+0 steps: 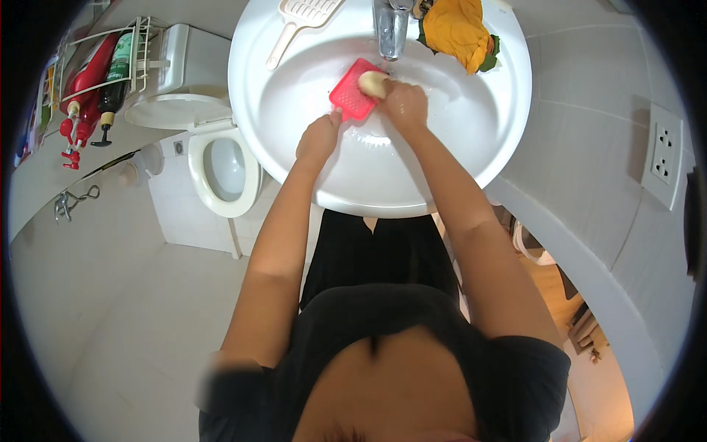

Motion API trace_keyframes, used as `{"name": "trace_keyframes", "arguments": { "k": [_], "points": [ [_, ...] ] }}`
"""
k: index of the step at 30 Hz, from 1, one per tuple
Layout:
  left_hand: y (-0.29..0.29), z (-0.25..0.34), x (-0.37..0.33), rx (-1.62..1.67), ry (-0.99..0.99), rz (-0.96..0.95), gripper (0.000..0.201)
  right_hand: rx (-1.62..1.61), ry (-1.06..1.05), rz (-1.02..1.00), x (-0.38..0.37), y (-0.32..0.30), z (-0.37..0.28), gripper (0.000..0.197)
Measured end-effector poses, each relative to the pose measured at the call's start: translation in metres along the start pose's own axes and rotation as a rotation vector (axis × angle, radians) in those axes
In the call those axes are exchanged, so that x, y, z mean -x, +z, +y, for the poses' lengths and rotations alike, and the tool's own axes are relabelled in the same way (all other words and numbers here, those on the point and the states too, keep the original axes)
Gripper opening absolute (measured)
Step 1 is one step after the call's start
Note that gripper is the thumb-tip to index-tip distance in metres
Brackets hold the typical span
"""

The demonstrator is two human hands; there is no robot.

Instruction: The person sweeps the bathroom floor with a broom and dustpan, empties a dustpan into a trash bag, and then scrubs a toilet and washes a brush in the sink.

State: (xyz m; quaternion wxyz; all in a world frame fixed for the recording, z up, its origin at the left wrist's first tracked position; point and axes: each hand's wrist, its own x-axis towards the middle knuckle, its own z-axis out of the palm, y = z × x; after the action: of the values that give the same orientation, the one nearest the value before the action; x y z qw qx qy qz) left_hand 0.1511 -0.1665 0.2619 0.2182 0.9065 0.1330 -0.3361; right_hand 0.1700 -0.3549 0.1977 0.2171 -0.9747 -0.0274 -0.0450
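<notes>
Over the basin of the white sink (pixel 368 202), my left hand (pixel 319 137) is closed round the handle of a pink slotted scoop (pixel 356 90). The scoop's head points away from me, toward the tap. My right hand (pixel 406 104) grips a pale cream oval piece (pixel 373 84), a sponge or a bar of soap; I cannot tell which. It overlaps the right side of the scoop's head and seems to touch it. Wet shine shows on the right hand and in the basin below. A metal tap (pixel 391 31) stands just beyond both hands.
A white slotted scoop (pixel 294 28) lies on the sink's far left rim. Yellow and green cloth (pixel 458 35) is bunched at the far right. Leftward are a toilet (pixel 222 171) and a wire rack (pixel 136 70) with pump bottles. A wall socket (pixel 663 155) is on the right.
</notes>
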Motion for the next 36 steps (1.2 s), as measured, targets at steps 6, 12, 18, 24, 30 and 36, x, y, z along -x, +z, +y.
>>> {"name": "trace_keyframes", "arguments": {
  "k": [6,12,18,24,30,36],
  "points": [
    [-0.01,0.004,-0.01,0.037,-0.046,-0.255,0.063,-0.249,0.166,0.009,-0.018,0.01,0.002,0.012],
    [-0.027,-0.008,-0.02,0.143,-0.028,-0.379,0.053,0.114,-0.021,-0.106,-0.03,-0.005,0.034,0.008],
    [-0.033,-0.023,-0.004,0.096,0.322,-0.243,0.038,0.026,-0.072,-0.057,-0.018,-0.041,0.047,0.021],
    [-0.036,-0.012,-0.013,-0.028,0.26,-0.379,0.041,-0.267,-0.508,-0.141,-0.014,-0.026,0.024,0.02],
    [-0.03,-0.032,-0.028,0.035,0.289,-0.388,0.046,-0.051,-0.24,-0.118,-0.017,-0.016,0.012,0.007],
    [-0.028,-0.024,-0.03,-0.028,0.273,-0.426,0.044,-0.326,-0.228,0.009,0.006,-0.002,0.02,0.016]
  ]
}}
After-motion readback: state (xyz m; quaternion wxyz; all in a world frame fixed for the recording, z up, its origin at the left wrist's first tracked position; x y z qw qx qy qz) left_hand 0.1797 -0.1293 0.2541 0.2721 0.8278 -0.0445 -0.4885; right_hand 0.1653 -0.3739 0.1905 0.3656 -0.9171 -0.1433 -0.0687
